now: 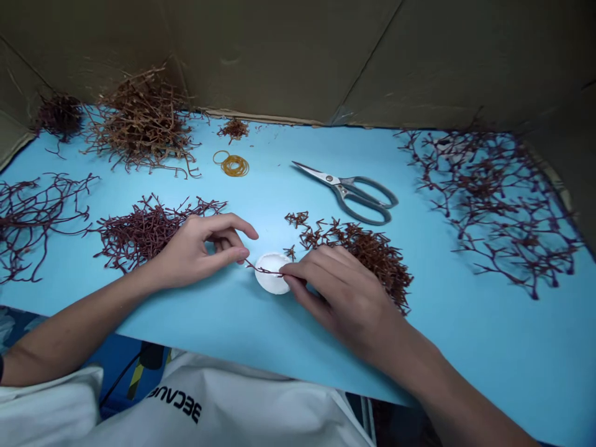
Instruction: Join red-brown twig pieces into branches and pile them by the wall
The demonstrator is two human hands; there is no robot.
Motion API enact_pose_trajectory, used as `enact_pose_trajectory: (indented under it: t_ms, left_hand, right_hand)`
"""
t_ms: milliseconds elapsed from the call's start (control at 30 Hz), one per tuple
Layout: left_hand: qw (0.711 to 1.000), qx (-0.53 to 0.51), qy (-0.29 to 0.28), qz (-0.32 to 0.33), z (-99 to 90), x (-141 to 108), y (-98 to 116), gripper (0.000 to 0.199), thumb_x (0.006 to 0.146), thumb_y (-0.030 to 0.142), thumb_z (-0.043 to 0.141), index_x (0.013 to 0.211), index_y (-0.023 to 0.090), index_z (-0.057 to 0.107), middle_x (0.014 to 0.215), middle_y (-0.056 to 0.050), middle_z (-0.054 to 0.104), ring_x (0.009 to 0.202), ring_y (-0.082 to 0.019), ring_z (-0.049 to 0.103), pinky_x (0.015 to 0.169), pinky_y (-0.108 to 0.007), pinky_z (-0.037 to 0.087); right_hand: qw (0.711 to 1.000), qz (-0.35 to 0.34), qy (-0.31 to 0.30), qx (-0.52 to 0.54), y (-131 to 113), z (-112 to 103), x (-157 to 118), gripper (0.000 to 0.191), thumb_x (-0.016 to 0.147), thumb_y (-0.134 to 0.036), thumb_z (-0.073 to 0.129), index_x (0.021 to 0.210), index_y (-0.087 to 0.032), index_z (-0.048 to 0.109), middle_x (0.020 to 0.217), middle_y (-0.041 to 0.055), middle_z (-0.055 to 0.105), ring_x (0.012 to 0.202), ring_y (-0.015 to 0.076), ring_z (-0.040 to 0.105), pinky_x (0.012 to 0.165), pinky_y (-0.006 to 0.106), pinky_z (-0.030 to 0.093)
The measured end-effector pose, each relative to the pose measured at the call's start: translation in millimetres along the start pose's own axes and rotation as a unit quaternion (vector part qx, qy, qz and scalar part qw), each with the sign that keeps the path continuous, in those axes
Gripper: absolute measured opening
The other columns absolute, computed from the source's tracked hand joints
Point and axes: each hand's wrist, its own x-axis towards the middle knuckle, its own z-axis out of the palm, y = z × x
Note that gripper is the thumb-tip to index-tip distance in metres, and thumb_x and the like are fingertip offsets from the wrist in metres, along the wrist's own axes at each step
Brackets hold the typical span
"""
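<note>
Between the thumb and forefinger of my right hand (344, 295) is a thin reddish-brown twig (263, 269), pinched near its right end. The twig stretches leftward over a small round white dish (274, 287). At its left end is the thumb of my left hand (209, 248), whose forefinger is spread away from the thumb, so that hand is open. Under and beside my left wrist lies a heap of dark red twigs (135, 233). A pile of short brown twig pieces (372, 251) sits just behind my right hand and is partly hidden by it.
Scissors (349, 189) with grey-green handles lie behind the short pieces. Yellow rubber bands (235, 166) are farther back. Branched twigs (498, 192) spread over the right side, and a brown twig heap (144, 124) stands back left. Cardboard walls (288, 62) enclose the blue tabletop (465, 335).
</note>
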Motion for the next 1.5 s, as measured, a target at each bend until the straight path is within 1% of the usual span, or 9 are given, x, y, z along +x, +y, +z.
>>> enact_pose_trajectory:
  t_ms: [100,233,467,600,800,1000,1167,1333,1500]
  left_hand:
    - [1.000,-0.015,-0.004,-0.020,-2.5,1.7,0.2,0.017,0.094,0.019,0.074,0.112,0.017,0.074,0.078,-0.002,0.079,0.068,-0.015,0.075,0.063,-0.023,0.057]
    - [0.996,-0.062,-0.033,-0.064,-2.4,4.0,0.3,0.018,0.094,0.019,0.074,0.111,0.017,0.073,0.075,-0.001,0.077,0.067,-0.013,0.072,0.062,-0.022,0.055]
    - [0.989,-0.098,-0.048,-0.096,3.6,3.9,-1.2,0.020,0.095,0.020,0.072,0.114,0.017,0.069,0.070,0.000,0.076,0.064,-0.014,0.073,0.061,-0.022,0.055]
    - [0.978,-0.159,-0.058,-0.123,5.4,3.8,-4.4,0.021,0.095,0.021,0.071,0.116,0.016,0.067,0.072,-0.002,0.075,0.071,-0.017,0.078,0.064,-0.023,0.059]
    - [0.965,-0.192,-0.058,-0.167,3.8,4.2,-3.0,0.024,0.094,0.019,0.072,0.117,0.016,0.067,0.074,-0.001,0.073,0.085,-0.019,0.081,0.072,-0.024,0.059]
    - [0.960,-0.206,-0.065,-0.180,1.1,4.2,-1.5,0.025,0.094,0.022,0.074,0.117,0.016,0.066,0.072,-0.001,0.074,0.087,-0.022,0.082,0.071,-0.025,0.058]
    - [0.954,-0.225,-0.067,-0.186,-0.2,4.7,-0.9,0.025,0.094,0.023,0.075,0.116,0.017,0.066,0.075,-0.002,0.077,0.081,-0.020,0.081,0.069,-0.024,0.060]
    - [0.948,-0.246,-0.065,-0.189,0.3,4.2,0.1,0.026,0.093,0.023,0.076,0.116,0.016,0.065,0.074,-0.002,0.077,0.077,-0.020,0.082,0.068,-0.024,0.063]
    - [0.934,-0.281,-0.077,-0.208,1.3,2.8,-1.5,0.030,0.093,0.025,0.078,0.119,0.018,0.064,0.079,-0.003,0.078,0.087,-0.024,0.084,0.068,-0.025,0.067]
  right_hand:
    - [1.000,-0.002,-0.005,-0.013,0.7,2.4,1.4,0.012,0.109,-0.019,0.058,0.104,-0.018,0.069,0.083,0.0040,0.068,0.076,0.0182,0.057,0.073,0.034,0.039]
    - [1.000,0.004,-0.003,-0.009,2.0,1.5,1.2,0.009,0.107,-0.018,0.060,0.103,-0.017,0.068,0.082,0.0033,0.065,0.075,0.0184,0.055,0.072,0.034,0.040]
    - [1.000,0.000,0.001,-0.016,2.9,1.8,-0.1,0.007,0.105,-0.015,0.062,0.103,-0.016,0.069,0.083,0.0040,0.065,0.077,0.0192,0.054,0.074,0.035,0.041]
    - [0.999,-0.007,0.007,-0.035,1.2,3.7,1.5,0.007,0.104,-0.014,0.063,0.100,-0.016,0.069,0.081,0.0038,0.065,0.075,0.0192,0.054,0.073,0.036,0.040]
    - [0.999,-0.009,0.004,-0.043,-0.2,5.7,3.6,0.009,0.105,-0.016,0.063,0.100,-0.015,0.071,0.079,0.0041,0.065,0.075,0.0195,0.055,0.072,0.036,0.039]
    - [1.000,-0.004,0.004,-0.030,-1.5,7.2,3.6,0.011,0.104,-0.016,0.064,0.099,-0.014,0.073,0.079,0.0048,0.066,0.074,0.0193,0.055,0.071,0.036,0.039]
    - [1.000,-0.004,0.011,-0.025,-3.7,8.5,4.5,0.013,0.105,-0.015,0.063,0.097,-0.014,0.074,0.077,0.0040,0.066,0.073,0.0187,0.055,0.071,0.036,0.039]
    - [1.000,-0.002,0.017,-0.005,-4.7,9.2,4.0,0.012,0.105,-0.016,0.063,0.097,-0.015,0.073,0.078,0.0035,0.065,0.073,0.0182,0.054,0.071,0.036,0.038]
    - [0.999,0.018,0.036,0.034,-6.4,4.4,4.0,0.009,0.103,-0.014,0.064,0.100,-0.016,0.072,0.076,0.0017,0.064,0.071,0.0172,0.054,0.070,0.035,0.038]
